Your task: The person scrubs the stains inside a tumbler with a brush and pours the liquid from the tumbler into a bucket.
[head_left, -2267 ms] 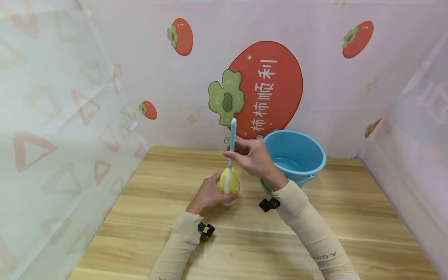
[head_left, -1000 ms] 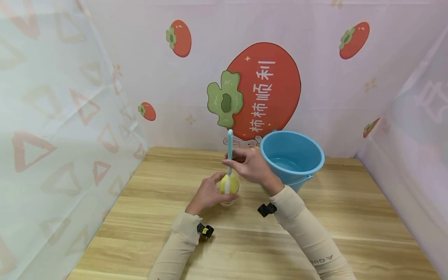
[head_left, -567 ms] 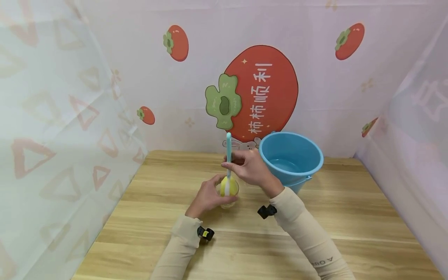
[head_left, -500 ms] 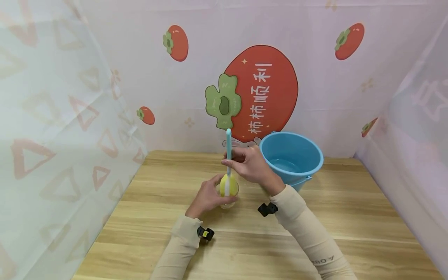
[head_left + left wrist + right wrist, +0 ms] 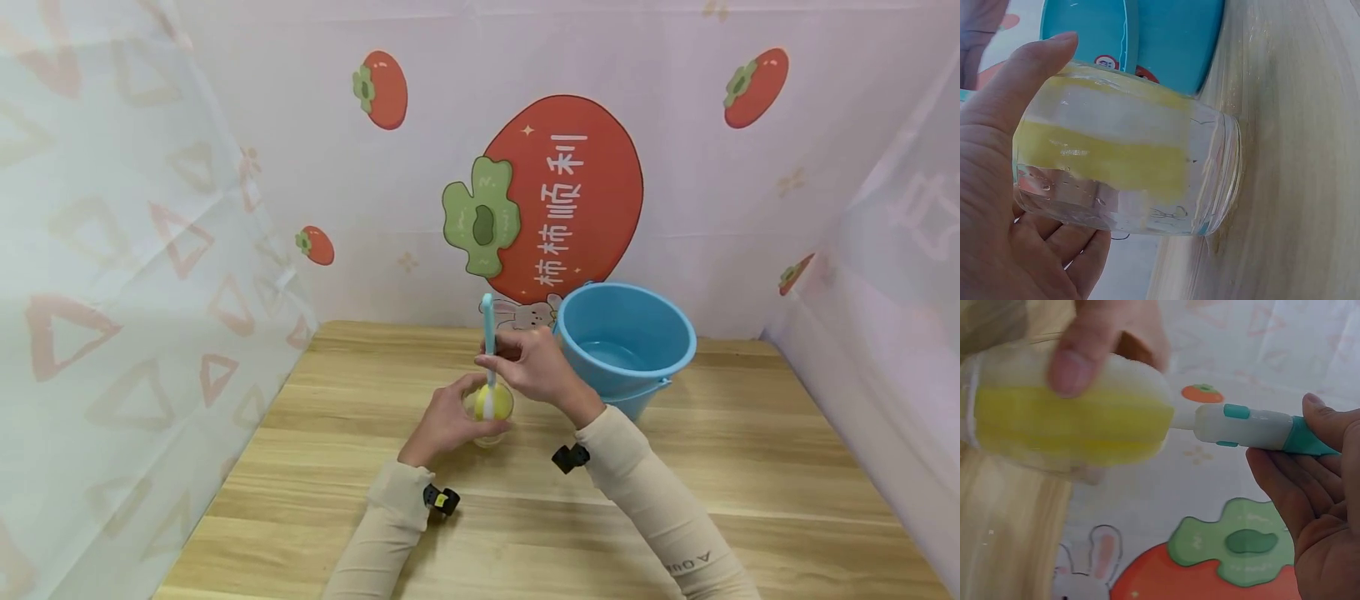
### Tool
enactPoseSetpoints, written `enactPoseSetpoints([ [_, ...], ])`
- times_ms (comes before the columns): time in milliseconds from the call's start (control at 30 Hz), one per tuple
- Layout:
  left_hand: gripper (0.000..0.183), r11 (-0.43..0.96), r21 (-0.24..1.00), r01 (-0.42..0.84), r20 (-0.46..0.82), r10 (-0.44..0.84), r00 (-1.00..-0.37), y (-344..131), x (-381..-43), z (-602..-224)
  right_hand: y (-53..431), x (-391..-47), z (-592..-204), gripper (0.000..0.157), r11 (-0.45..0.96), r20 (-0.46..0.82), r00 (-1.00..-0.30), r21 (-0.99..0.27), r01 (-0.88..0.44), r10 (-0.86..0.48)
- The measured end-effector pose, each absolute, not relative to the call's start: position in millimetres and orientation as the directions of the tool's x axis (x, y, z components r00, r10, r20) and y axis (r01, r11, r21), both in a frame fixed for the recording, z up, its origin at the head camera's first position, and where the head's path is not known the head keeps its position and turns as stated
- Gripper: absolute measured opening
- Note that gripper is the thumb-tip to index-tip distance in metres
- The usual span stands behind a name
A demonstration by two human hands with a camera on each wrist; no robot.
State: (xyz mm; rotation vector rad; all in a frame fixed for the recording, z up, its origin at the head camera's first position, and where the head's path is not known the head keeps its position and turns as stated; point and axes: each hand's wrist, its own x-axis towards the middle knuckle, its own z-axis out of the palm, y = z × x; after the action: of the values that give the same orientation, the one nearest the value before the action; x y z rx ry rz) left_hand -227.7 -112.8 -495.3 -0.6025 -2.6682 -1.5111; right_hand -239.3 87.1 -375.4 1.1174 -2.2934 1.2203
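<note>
My left hand (image 5: 450, 421) grips a clear glass cup (image 5: 1215, 165) from the side, thumb and fingers round its wall. The cup stands upright on the table, with water drops on it. Inside sits the yellow-and-white sponge head (image 5: 1072, 422) of a cup brush, filling much of the cup. The brush's teal-and-white handle (image 5: 489, 321) rises almost straight up out of the mouth. My right hand (image 5: 536, 362) pinches that handle between thumb and fingers, above the cup. In the left wrist view, the sponge shows through the glass, short of the cup's base.
A blue bucket (image 5: 633, 317) with a handle stands at the back right, close behind my right hand. The wooden table (image 5: 337, 492) meets a printed cloth backdrop (image 5: 420, 167) at the back. Wet marks show on the wood near the cup.
My right hand has pushed the brush lower, with a slight lift midway, and the sponge is deeper in the cup. My left hand keeps its grip in about the same place.
</note>
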Motion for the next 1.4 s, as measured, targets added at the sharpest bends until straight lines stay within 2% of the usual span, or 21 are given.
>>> enactPoseSetpoints([
  [167,0.084,0.462,0.82,0.339,0.197,0.327,-0.924,-112,-228,-496,89,-240,-381,0.008,0.348,0.58,-0.653,-0.557,-0.754,-0.487],
  [400,0.076,0.467,0.815,0.344,0.205,0.323,-0.924,-112,-229,-496,93,-239,-345,0.01,0.302,0.641,-0.597,-0.518,-0.8,-0.483],
  [567,0.067,0.463,0.813,0.352,0.212,0.327,-0.921,-112,-230,-496,95,-236,-330,0.016,0.287,0.653,-0.591,-0.52,-0.804,-0.473],
  [767,0.072,0.474,0.81,0.344,0.203,0.323,-0.924,-113,-229,-495,92,-240,-345,0.01,0.287,0.644,-0.581,-0.51,-0.811,-0.498],
  [900,0.08,0.479,0.814,0.33,0.195,0.31,-0.931,-113,-228,-494,90,-241,-365,0.008,0.308,0.616,-0.607,-0.529,-0.791,-0.501],
  [1067,0.08,0.478,0.819,0.318,0.188,0.301,-0.935,-113,-228,-494,88,-241,-381,0.008,0.32,0.6,-0.632,-0.551,-0.771,-0.49],
  [1400,0.069,0.47,0.824,0.317,0.181,0.312,-0.933,-112,-227,-492,94,-242,-344,0.013,0.294,0.666,-0.566,-0.485,-0.823,-0.485],
])
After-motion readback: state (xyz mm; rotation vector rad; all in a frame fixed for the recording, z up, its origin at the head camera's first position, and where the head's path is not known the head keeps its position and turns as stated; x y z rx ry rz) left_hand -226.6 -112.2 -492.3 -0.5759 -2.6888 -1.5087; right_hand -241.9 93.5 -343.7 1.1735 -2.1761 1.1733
